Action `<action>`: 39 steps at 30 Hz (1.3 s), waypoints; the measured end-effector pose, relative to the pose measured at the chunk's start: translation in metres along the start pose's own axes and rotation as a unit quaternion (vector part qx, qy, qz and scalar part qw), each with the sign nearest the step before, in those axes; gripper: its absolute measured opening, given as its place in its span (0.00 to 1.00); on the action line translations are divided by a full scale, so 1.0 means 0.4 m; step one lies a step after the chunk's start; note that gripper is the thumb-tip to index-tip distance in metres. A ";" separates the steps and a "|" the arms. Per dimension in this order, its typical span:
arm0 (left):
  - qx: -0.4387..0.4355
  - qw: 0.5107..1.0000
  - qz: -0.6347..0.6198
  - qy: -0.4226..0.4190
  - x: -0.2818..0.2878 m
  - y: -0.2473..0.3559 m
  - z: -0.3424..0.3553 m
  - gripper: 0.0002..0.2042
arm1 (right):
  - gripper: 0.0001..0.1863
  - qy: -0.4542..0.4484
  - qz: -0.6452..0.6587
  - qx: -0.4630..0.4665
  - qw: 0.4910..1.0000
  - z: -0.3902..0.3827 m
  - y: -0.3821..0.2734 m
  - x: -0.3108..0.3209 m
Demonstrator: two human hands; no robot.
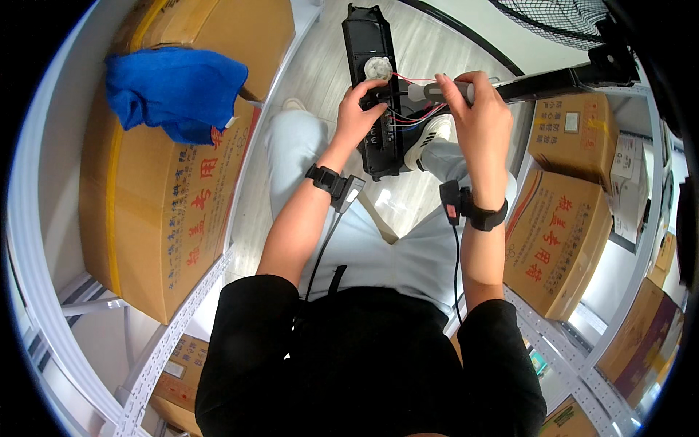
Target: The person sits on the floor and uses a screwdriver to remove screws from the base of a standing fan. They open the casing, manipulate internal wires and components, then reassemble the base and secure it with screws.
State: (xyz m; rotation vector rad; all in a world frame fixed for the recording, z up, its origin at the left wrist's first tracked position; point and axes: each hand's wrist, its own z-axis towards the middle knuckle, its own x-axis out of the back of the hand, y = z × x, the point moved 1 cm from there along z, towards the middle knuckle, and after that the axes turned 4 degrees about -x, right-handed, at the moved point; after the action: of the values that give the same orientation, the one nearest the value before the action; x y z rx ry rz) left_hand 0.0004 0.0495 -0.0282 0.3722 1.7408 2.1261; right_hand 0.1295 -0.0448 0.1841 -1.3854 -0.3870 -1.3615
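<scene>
A long black plastic housing point(370, 40) stands between my lower legs, its inside facing up. In it sits a round whitish part point(378, 68), with thin red, white and blue wires point(419, 119) running out to the right. My left hand point(357, 115) grips the housing just below the round part, thumb and forefinger bent onto it. My right hand point(479, 116) is closed around the grey handle of a screwdriver point(435, 92). Its dark shaft points left into the housing close to my left fingertips; where the tip sits is hard to see.
Large cardboard boxes point(145, 197) fill the left shelf, with a blue cloth point(175, 91) draped over them. More cardboard boxes point(561, 240) sit on the right shelf. A black post point(553, 84) and a wire-mesh fan guard point(557, 18) stand at the upper right.
</scene>
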 end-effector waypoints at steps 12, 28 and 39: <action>-0.008 1.000 0.009 0.009 0.002 -0.016 0.003 0.22 | 0.16 -0.036 0.003 -0.005 0.999 -0.027 -0.027 0.030; -0.007 0.999 0.051 -0.009 -0.005 0.000 -0.003 0.22 | 0.15 0.004 -0.088 -0.001 0.996 -0.026 0.011 0.004; -0.020 0.999 0.027 0.005 -0.001 -0.008 0.004 0.22 | 0.16 0.002 0.096 0.053 0.994 -0.051 -0.004 0.020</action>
State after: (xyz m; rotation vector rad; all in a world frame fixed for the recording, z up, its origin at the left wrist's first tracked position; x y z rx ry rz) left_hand 0.0018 0.0513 -0.0310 0.4027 1.7086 2.2002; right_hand 0.1204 -0.0646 0.1864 -1.2974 -0.3114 -1.1701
